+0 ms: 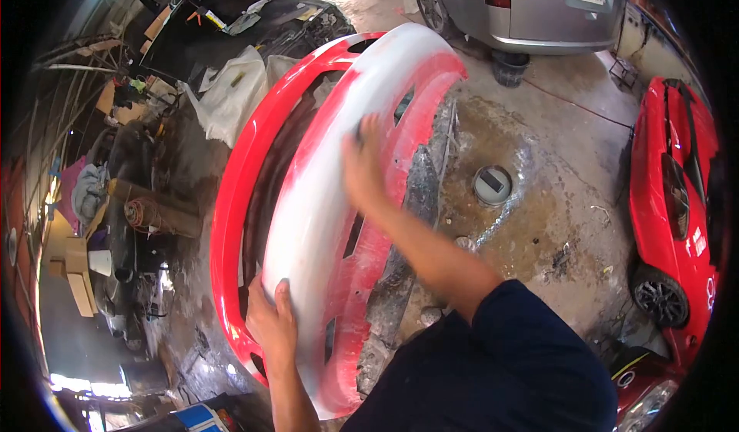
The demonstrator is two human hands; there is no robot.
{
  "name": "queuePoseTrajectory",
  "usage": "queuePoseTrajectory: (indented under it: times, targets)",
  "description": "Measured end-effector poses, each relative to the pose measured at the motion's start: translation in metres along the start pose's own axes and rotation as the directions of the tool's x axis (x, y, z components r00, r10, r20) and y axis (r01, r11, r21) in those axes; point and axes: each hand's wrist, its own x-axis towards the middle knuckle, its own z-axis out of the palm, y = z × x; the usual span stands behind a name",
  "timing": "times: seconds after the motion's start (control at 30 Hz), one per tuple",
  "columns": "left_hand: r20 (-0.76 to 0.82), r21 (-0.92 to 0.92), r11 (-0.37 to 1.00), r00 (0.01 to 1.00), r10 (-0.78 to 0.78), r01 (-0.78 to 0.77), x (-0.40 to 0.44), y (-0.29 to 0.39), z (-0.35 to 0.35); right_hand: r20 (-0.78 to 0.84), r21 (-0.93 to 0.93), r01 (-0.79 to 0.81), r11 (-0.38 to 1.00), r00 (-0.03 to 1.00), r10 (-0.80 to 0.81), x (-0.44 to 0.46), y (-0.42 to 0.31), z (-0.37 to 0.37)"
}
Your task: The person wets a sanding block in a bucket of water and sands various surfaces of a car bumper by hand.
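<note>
A red car bumper [304, 232] with a broad whitish, dull patch along its length lies in front of me, with cutouts along its right side. My left hand [271, 320] grips its near left edge, the thumb on the pale surface and the fingers over the rim. Farther up, my right hand [363, 163] is pressed on the whitish area, blurred by motion. A dark sliver shows at its fingers; what it is I cannot make out.
A glossy red bumper [231, 201] lies just left. To the right, a round container [493, 185] with a dark block stands on the wet floor. A silver vehicle [531, 20], a black bucket [509, 69] and a red car [677, 201] stand around. A gas cylinder [165, 215] lies left.
</note>
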Motion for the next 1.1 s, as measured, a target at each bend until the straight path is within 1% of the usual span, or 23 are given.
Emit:
queuePoseTrajectory:
  times: [0.03, 0.07, 0.1, 0.2, 0.23, 0.3, 0.33, 0.37, 0.43, 0.47, 0.53, 0.57, 0.6, 0.63, 0.67, 0.7, 0.73, 0.83, 0.9, 0.97, 1.0, 1.03, 1.1]
  targets:
    - [-0.015, 0.015, 1.0, 1.0, 0.014, -0.014, 0.002, 0.001, 0.001, 0.024, 0.003, 0.079, 0.997, 0.997, -0.079, -0.045, -0.009, 0.01]
    - [-0.003, -0.005, 1.0, 1.0, 0.007, -0.007, 0.002, 0.002, 0.0, 0.076, -0.065, 0.202, 0.977, 0.977, -0.197, -0.094, -0.008, 0.016]
    - [0.011, -0.024, 1.0, 1.0, -0.004, 0.005, 0.001, 0.001, -0.001, 0.14, -0.125, 0.322, 0.938, 0.942, -0.305, -0.121, -0.012, 0.017]
    - [0.043, -0.066, 0.997, 0.998, -0.047, 0.05, 0.001, -0.002, -0.003, 0.176, -0.029, 0.326, 0.945, 0.932, -0.316, -0.098, 0.005, 0.004]
    - [0.052, -0.081, 0.994, 0.997, -0.065, 0.069, 0.0, -0.002, -0.003, 0.078, -0.05, 0.304, 0.952, 0.951, -0.299, -0.064, 0.017, 0.007]
    - [0.064, -0.113, 0.991, 0.996, -0.066, 0.073, -0.001, 0.004, -0.006, -0.061, -0.055, 0.085, 0.995, 0.994, -0.089, 0.023, 0.024, -0.005]
    - [0.068, -0.13, 0.989, 0.996, -0.06, 0.068, 0.001, 0.007, -0.008, -0.07, -0.072, 0.061, 0.996, 0.995, -0.066, 0.059, 0.029, -0.014]
    - [0.065, -0.089, 0.995, 0.997, -0.035, 0.041, 0.001, 0.006, -0.008, -0.081, -0.089, 0.035, 0.995, 0.996, -0.042, 0.082, 0.034, -0.023]
    - [0.066, -0.002, 1.0, 0.998, 0.016, -0.015, 0.002, 0.005, -0.006, -0.025, -0.156, 0.054, 0.986, 0.998, -0.058, 0.093, 0.033, -0.041]
    - [0.1, -0.019, 1.0, 0.995, 0.006, -0.004, 0.004, 0.006, -0.008, 0.004, -0.19, 0.065, 0.98, 0.998, -0.066, 0.097, 0.032, -0.045]
    - [0.168, -0.054, 0.998, 0.986, -0.015, 0.024, 0.014, 0.019, -0.016, -0.094, -0.087, -0.02, 0.996, 0.996, 0.012, 0.078, 0.032, -0.025]
    - [0.21, -0.099, 0.995, 0.978, 0.009, 0.013, 0.023, 0.025, -0.016, -0.135, -0.033, -0.061, 0.998, 0.989, 0.056, 0.056, 0.03, -0.009]
    - [0.25, -0.143, 0.99, 0.968, 0.032, 0.004, 0.037, 0.032, -0.016, -0.091, -0.013, -0.064, 0.998, 0.994, 0.063, 0.016, 0.017, 0.005]
    - [0.289, -0.188, 0.982, 0.956, 0.056, -0.001, 0.052, 0.039, -0.014, -0.048, -0.116, 0.059, 0.992, 0.997, -0.065, -0.032, 0.02, 0.023]
    - [0.285, -0.2, 0.979, 0.955, 0.087, -0.029, 0.069, 0.041, -0.005, 0.001, -0.138, 0.253, 0.957, 0.967, -0.256, -0.084, 0.016, 0.03]
    - [0.282, -0.212, 0.976, 0.952, 0.116, -0.056, 0.088, 0.041, 0.008, 0.045, -0.078, 0.346, 0.935, 0.938, -0.344, -0.137, 0.011, 0.032]
    - [0.279, -0.223, 0.971, 0.95, 0.143, -0.08, 0.1, 0.042, 0.017, 0.086, -0.013, 0.432, 0.902, 0.899, -0.43, -0.167, 0.005, 0.032]
    - [0.305, -0.024, 1.0, 0.952, 0.025, -0.018, 0.107, 0.069, 0.015, 0.252, 0.016, 0.482, 0.876, 0.846, -0.47, -0.171, 0.012, 0.01]
    - [0.279, -0.001, 0.998, 0.958, 0.059, -0.061, 0.106, 0.066, 0.016, 0.142, -0.05, 0.435, 0.899, 0.894, -0.425, -0.11, 0.025, 0.007]
    - [0.269, 0.024, 0.997, 0.961, 0.061, -0.07, 0.099, 0.063, 0.016, 0.0, -0.008, 0.218, 0.976, 0.976, -0.218, -0.026, 0.031, 0.0]
    - [0.265, 0.031, 0.997, 0.962, 0.057, -0.068, 0.099, 0.066, 0.016, -0.038, -0.006, 0.178, 0.984, 0.983, -0.178, 0.011, 0.03, -0.008]
    - [0.265, 0.039, 0.997, 0.963, 0.054, -0.067, 0.099, 0.067, 0.015, -0.078, -0.002, 0.134, 0.991, 0.988, -0.134, 0.03, 0.026, -0.014]
    - [0.244, 0.041, 0.996, 0.967, 0.071, -0.084, 0.099, 0.065, 0.017, -0.088, 0.026, 0.129, 0.991, 0.988, -0.126, 0.008, 0.018, 0.002]
